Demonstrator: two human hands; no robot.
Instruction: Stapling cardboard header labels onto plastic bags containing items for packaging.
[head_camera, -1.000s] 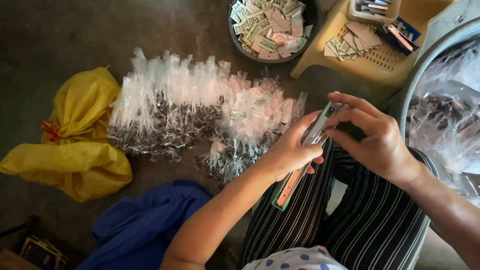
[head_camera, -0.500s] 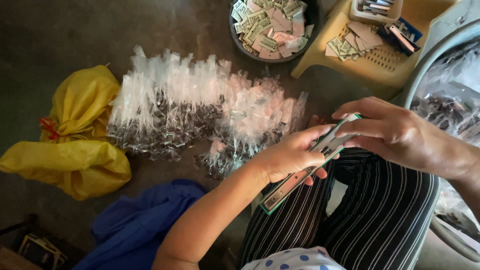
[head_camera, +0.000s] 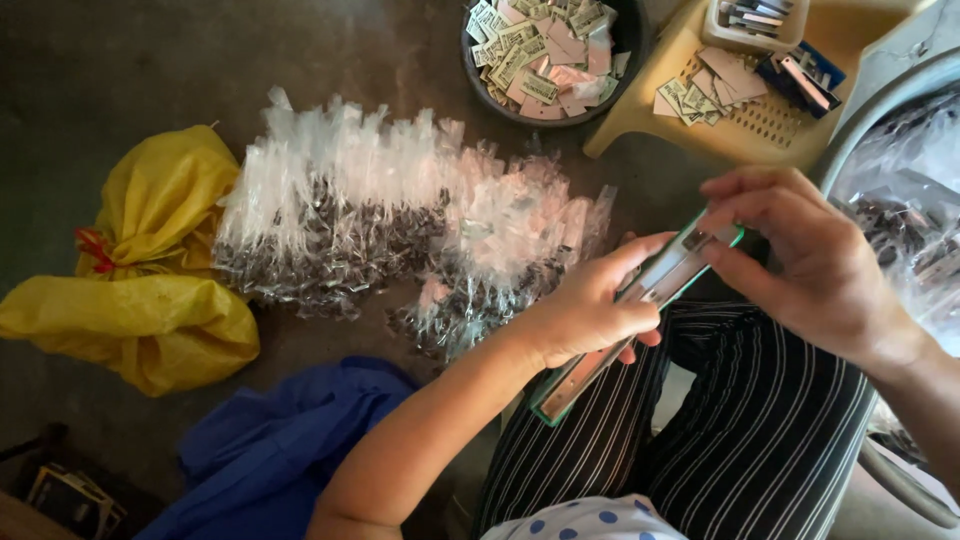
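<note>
My left hand (head_camera: 590, 310) grips a long green-edged metal stapler (head_camera: 640, 300) held open over my lap. The fingertips of my right hand (head_camera: 810, 265) pinch the stapler's upper end. Just beyond the hands, a heap of small clear plastic packets (head_camera: 390, 225) with dark contents lies spread on the floor. My striped trousers (head_camera: 740, 440) fill the space below the hands.
A dark round bowl (head_camera: 630, 60) of small printed paper slips sits at the top. A yellow plastic stool (head_camera: 700, 130) holds more slips and staple boxes. Yellow bags (head_camera: 150, 270) lie at left, blue cloth (head_camera: 270, 450) lower left, and a large basin (head_camera: 850, 130) lined with clear plastic stands at right.
Both hands and the stapler have shifted a little to the right and up. My right hand slid from over the stapler's middle to its upper tip.
</note>
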